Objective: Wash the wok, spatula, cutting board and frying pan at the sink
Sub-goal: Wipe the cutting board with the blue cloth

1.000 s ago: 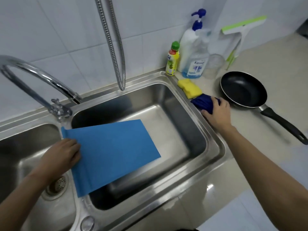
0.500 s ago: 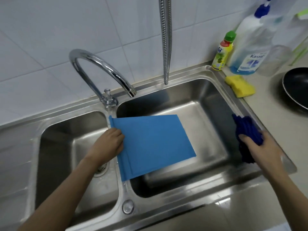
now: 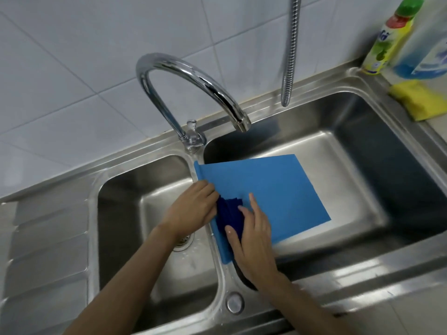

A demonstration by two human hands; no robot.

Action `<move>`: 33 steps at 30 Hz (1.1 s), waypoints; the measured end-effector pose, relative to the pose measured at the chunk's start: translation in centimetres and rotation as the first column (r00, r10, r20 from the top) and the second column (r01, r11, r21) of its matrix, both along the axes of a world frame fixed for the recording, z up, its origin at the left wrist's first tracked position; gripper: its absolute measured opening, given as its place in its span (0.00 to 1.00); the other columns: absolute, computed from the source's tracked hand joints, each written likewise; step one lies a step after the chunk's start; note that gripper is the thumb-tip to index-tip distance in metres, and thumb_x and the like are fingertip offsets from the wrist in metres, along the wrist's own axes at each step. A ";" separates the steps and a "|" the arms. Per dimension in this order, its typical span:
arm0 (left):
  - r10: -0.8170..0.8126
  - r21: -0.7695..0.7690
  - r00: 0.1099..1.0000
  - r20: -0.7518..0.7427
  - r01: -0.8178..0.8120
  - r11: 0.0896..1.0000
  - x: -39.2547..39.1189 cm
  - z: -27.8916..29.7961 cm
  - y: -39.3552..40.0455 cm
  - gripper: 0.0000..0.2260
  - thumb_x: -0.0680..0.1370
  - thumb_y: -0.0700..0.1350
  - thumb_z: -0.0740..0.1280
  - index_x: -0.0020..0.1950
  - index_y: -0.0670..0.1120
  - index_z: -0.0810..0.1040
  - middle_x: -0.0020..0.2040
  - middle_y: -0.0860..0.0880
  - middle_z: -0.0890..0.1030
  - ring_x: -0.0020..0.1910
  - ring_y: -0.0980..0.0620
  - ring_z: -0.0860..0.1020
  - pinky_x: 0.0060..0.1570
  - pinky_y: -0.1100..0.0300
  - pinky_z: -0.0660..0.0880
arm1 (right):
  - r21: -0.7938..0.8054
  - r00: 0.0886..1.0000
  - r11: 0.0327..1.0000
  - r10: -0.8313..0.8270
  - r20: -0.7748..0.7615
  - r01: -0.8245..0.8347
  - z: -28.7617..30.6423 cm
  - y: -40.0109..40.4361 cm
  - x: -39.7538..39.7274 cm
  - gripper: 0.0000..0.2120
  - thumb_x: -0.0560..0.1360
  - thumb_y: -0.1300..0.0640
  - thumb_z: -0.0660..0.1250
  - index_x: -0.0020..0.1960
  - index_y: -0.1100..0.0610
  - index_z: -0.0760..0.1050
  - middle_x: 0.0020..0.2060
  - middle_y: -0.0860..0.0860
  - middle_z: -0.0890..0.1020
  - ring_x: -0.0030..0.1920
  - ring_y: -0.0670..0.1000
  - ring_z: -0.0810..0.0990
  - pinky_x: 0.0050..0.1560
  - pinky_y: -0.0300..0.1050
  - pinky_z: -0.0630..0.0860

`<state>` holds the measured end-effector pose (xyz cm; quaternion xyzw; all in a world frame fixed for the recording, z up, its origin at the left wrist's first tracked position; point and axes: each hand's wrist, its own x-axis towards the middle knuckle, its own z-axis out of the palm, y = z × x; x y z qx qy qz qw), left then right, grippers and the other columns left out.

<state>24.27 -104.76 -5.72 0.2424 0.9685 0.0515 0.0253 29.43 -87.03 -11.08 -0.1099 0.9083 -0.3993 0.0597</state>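
Note:
A blue cutting board [image 3: 278,189] leans tilted in the right basin, its left edge on the divider between the two basins. My left hand [image 3: 191,209] grips that left edge, fingers curled over it. My right hand [image 3: 254,240] lies flat on a dark blue cloth [image 3: 229,211] and presses it onto the board's left part, right beside my left hand. The wok, spatula and frying pan are out of view.
The steel double sink [image 3: 338,269] fills the view, with a curved tap [image 3: 193,76] over the right basin and no water running. A metal hose [image 3: 290,56] hangs at the back. A yellow sponge [image 3: 420,100] and detergent bottles [image 3: 387,42] stand at the far right corner.
My right hand has carried the dark blue cloth from the sink's right rim across to the board's left part. My left hand has stayed on the board's edge. The view has shifted left.

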 end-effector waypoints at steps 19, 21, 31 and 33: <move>-0.098 0.132 0.995 -0.005 0.097 0.986 -1.6 -2.0 -1.6 0.06 0.72 0.38 0.63 0.35 0.40 0.73 0.35 0.44 0.73 0.36 0.46 0.71 0.40 0.52 0.69 | 0.424 0.964 0.871 -0.267 -0.016 0.249 -8.6 6.7 -7.1 0.18 0.75 0.51 0.54 0.53 0.65 0.72 0.50 0.65 0.76 0.48 0.66 0.75 0.45 0.58 0.73; -0.115 0.113 0.993 0.012 0.113 0.987 -1.7 -1.8 -1.7 0.06 0.73 0.39 0.63 0.36 0.41 0.73 0.35 0.45 0.72 0.36 0.47 0.70 0.41 0.55 0.68 | 0.506 0.924 0.810 -0.377 0.061 0.297 -10.3 9.2 -9.2 0.16 0.77 0.55 0.59 0.56 0.67 0.70 0.53 0.68 0.74 0.52 0.68 0.73 0.48 0.62 0.71; -0.188 -0.088 0.979 0.075 0.195 0.977 -2.3 -0.1 -2.1 0.10 0.76 0.46 0.58 0.36 0.44 0.72 0.35 0.47 0.72 0.36 0.48 0.69 0.40 0.54 0.64 | 0.378 0.965 0.917 -0.206 0.162 0.132 -7.4 7.6 -9.7 0.17 0.77 0.52 0.61 0.59 0.63 0.69 0.54 0.61 0.73 0.54 0.61 0.71 0.51 0.55 0.72; -0.198 -0.094 0.977 0.076 0.204 0.974 -2.3 0.4 -2.6 0.10 0.75 0.46 0.58 0.37 0.44 0.72 0.35 0.47 0.72 0.36 0.48 0.69 0.40 0.53 0.64 | 0.245 0.990 0.967 -0.096 0.108 0.067 -5.1 4.4 -8.0 0.15 0.76 0.53 0.63 0.58 0.61 0.70 0.53 0.58 0.74 0.53 0.58 0.71 0.50 0.52 0.71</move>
